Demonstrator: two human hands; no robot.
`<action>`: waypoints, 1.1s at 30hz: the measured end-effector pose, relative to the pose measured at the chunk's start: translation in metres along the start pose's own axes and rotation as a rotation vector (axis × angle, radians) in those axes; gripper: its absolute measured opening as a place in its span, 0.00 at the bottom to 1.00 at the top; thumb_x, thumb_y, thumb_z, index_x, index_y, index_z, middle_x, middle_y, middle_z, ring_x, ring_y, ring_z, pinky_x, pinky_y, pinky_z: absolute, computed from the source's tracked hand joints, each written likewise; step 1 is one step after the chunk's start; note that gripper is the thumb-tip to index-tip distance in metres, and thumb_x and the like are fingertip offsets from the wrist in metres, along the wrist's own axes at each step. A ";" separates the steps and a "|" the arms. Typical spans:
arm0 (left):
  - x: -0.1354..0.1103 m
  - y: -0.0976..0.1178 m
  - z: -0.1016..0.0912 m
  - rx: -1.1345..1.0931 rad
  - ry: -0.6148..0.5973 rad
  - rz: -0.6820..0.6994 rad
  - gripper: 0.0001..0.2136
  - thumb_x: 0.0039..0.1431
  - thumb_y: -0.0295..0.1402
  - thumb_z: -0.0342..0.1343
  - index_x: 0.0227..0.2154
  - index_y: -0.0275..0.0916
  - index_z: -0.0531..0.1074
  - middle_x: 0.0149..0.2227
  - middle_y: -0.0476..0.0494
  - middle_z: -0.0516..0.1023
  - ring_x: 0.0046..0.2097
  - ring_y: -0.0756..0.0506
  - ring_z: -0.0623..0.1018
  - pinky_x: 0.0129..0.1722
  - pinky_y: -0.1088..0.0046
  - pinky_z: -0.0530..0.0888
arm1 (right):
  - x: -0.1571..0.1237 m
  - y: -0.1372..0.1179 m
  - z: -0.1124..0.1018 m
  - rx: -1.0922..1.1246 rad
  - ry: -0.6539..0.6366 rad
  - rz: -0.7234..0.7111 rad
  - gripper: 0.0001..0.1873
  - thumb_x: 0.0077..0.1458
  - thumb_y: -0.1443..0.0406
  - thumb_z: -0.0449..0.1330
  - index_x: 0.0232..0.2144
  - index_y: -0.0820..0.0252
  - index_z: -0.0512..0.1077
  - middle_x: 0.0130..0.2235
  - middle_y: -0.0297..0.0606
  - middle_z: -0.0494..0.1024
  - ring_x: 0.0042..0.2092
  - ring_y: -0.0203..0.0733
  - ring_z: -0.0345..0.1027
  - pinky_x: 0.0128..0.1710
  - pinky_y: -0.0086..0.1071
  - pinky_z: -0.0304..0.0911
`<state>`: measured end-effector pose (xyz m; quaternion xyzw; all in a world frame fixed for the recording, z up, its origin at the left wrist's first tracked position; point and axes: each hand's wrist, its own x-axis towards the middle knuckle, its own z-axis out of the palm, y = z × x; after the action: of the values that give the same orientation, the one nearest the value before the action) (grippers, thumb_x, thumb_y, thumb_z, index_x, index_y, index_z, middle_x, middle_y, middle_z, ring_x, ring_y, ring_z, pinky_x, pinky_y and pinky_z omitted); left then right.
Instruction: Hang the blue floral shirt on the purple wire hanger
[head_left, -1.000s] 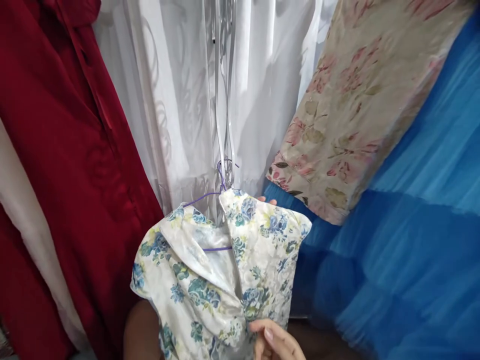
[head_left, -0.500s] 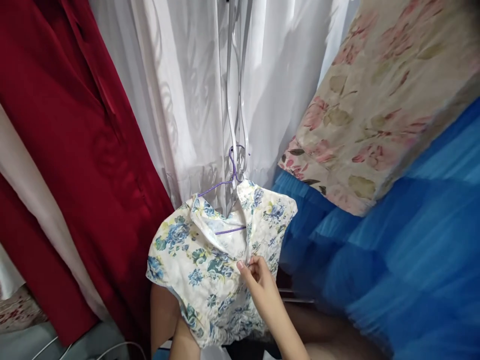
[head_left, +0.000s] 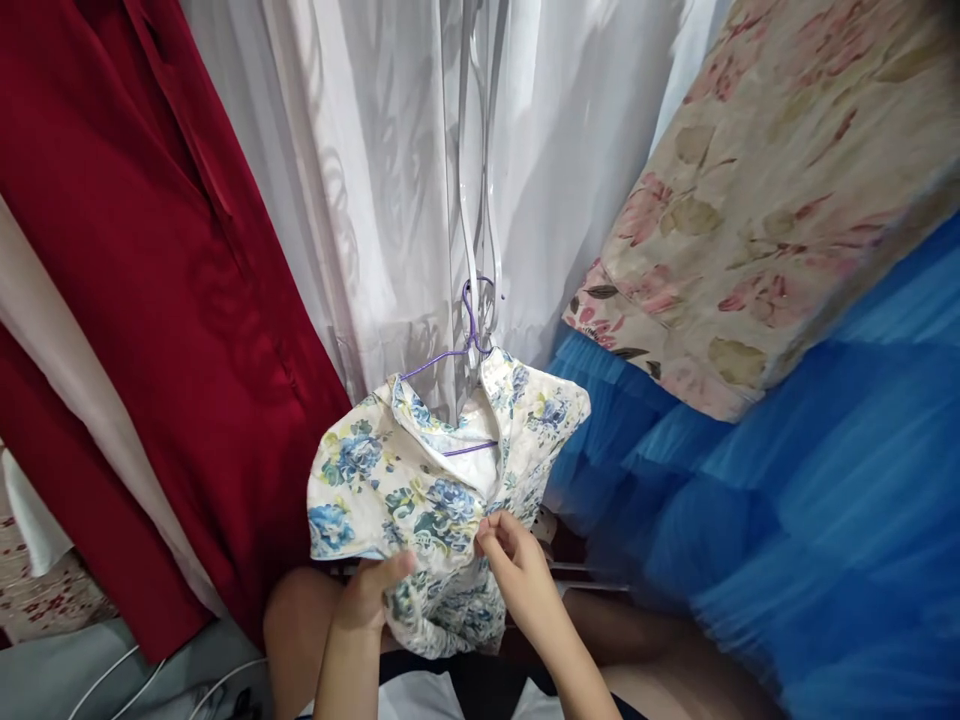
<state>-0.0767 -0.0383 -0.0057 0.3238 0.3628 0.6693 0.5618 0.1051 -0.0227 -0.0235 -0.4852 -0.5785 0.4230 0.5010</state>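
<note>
A white blouse with blue and green flowers (head_left: 360, 455) hangs in front of me on a thin purple wire hanger (head_left: 435, 362). The hanger's hook is caught on a white metal rod (head_left: 466, 210). My right hand (head_left: 516, 560) pinches the edge of the front opening, just below the neckline, between thumb and fingertips. At the blouse's left side is my left hand (head_left: 369, 592). Its thumb lies over the front of the cloth, and its fingers are hidden behind. The lower part of the blouse is bunched between the hands.
Dark red trousers (head_left: 202, 330) hang at left and white curtains (head_left: 375, 180) behind. To the right hang a cream cloth with pink flowers (head_left: 750, 230) and a blue tulle skirt (head_left: 720, 530). White wire hangers (head_left: 112, 680) lie at lower left.
My left hand has come out from under the blouse to its left side, with the thumb now on the front. The hem has risen. My right hand keeps its pinch.
</note>
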 end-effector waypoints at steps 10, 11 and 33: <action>0.045 -0.022 0.002 0.225 0.451 0.495 0.25 0.50 0.35 0.67 0.51 0.42 0.67 0.53 0.39 0.72 0.56 0.40 0.72 0.57 0.60 0.68 | -0.002 0.013 -0.013 0.072 -0.002 0.101 0.15 0.55 0.63 0.54 0.20 0.56 0.56 0.17 0.26 0.58 0.21 0.31 0.50 0.23 0.28 0.45; 0.045 -0.029 0.000 0.304 0.508 0.580 0.24 0.50 0.35 0.67 0.50 0.42 0.66 0.53 0.39 0.71 0.55 0.41 0.72 0.55 0.61 0.69 | -0.002 0.013 -0.014 0.061 0.001 0.113 0.15 0.55 0.63 0.55 0.19 0.56 0.57 0.17 0.26 0.59 0.21 0.31 0.50 0.23 0.28 0.45; -0.001 -0.023 0.028 1.208 -0.487 0.291 0.04 0.52 0.24 0.54 0.27 0.39 0.70 0.29 0.48 0.75 0.34 0.46 0.74 0.33 0.73 0.64 | 0.102 -0.138 -0.010 0.422 0.082 -0.175 0.14 0.48 0.58 0.63 0.19 0.61 0.69 0.15 0.26 0.56 0.18 0.28 0.43 0.19 0.28 0.39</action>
<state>-0.0410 -0.0332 -0.0099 0.7691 0.4892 0.3253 0.2515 0.0928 0.0542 0.1298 -0.3343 -0.4964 0.4695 0.6492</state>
